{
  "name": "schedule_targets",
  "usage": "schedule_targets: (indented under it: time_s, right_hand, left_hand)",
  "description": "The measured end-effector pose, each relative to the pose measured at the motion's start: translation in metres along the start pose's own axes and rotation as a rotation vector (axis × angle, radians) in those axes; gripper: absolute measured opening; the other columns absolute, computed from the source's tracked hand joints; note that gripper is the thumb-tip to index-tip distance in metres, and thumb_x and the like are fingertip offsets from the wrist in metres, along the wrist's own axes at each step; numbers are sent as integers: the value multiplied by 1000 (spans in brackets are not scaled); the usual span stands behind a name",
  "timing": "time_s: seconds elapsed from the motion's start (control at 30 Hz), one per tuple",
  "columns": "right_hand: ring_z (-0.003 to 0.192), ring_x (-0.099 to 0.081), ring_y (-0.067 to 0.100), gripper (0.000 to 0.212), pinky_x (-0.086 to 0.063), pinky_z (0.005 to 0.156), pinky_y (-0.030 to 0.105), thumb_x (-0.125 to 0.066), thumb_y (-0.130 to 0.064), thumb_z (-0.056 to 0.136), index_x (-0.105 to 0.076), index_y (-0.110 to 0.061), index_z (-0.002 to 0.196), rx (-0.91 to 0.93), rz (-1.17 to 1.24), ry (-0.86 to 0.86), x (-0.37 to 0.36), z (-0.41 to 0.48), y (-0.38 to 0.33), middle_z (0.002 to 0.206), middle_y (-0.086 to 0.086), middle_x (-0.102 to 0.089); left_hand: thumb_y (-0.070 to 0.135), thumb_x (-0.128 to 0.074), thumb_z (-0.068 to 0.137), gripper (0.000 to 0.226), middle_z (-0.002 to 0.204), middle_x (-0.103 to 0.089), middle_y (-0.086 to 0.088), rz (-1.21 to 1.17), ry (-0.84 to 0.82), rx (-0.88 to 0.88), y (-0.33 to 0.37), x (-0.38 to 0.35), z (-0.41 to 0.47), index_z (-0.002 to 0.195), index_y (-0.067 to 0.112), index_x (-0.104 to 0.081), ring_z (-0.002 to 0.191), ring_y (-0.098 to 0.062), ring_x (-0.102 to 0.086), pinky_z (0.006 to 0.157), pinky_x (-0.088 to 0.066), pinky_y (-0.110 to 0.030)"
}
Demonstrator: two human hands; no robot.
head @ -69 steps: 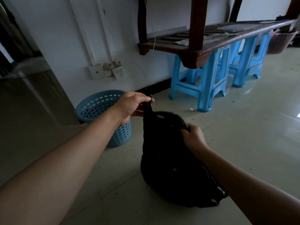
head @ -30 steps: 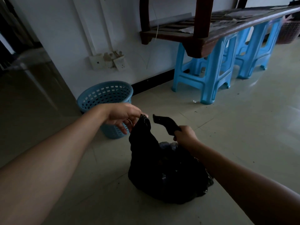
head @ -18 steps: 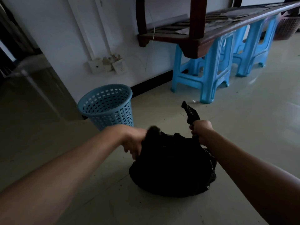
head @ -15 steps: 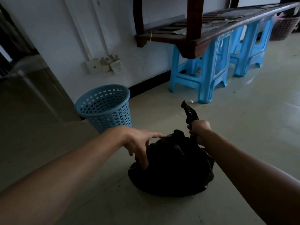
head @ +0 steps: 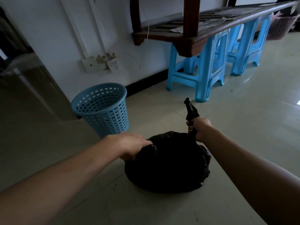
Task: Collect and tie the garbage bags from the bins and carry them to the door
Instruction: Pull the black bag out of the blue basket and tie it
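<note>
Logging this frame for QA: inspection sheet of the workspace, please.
Surface: pale tiled floor, dark specks near the bag.
Job's things: black garbage bag on the floor, not yet knotted; blue mesh bin upright, beside the wall.
Clutter: blue plastic stools under a wooden bench; pink basket far right.
Grips: left hand clutching the bag's left side; right hand fisted round a twisted bag end.
Cables: thin wire hanging by the wall.
Surroundings: damaged wall sockets; dim light.
</note>
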State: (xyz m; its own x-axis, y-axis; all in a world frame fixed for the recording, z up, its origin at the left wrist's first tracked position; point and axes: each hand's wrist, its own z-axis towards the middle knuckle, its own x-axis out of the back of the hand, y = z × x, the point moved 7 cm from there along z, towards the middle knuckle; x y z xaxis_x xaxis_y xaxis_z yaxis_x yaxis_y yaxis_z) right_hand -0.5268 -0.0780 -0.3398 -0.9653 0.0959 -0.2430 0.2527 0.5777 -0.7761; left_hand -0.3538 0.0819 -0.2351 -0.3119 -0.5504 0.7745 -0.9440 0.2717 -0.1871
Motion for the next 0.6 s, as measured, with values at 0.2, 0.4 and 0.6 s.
schedule_targets:
  time_s: [0.2, 0.4, 0.6]
  right_hand:
    - [26, -29, 8, 27, -26, 32, 13, -26, 0, 97, -51, -7, 90, -12, 173, 73, 19, 12, -9, 62, 6, -46]
    - [27, -28, 8, 30, -25, 31, 12, -22, 0, 97, -46, -9, 81, -84, 332, 130, 39, 17, -9, 62, 6, -44]
    - [24, -27, 9, 29, -24, 30, 12, -23, 2, 96, -45, -8, 79, -149, 389, 140, 45, 25, 2, 63, 6, -43]
  left_hand:
    - [11, -64, 82, 84, 139, -44, 4, -183, 37, -41, -6, -19, 18, 146, 43, -21, 124, -20, -47, 97, -47, -36]
    - [9, -64, 82, 68, 121, -61, -5, -1000, -38, -82, -31, -22, 10, 142, 33, -41, 102, -19, -63, 82, -53, -34]
    - [18, -81, 70, 125, 143, -42, -1, -371, 55, 60, -20, -25, 14, 148, 47, 11, 122, -21, -50, 97, -47, -33]
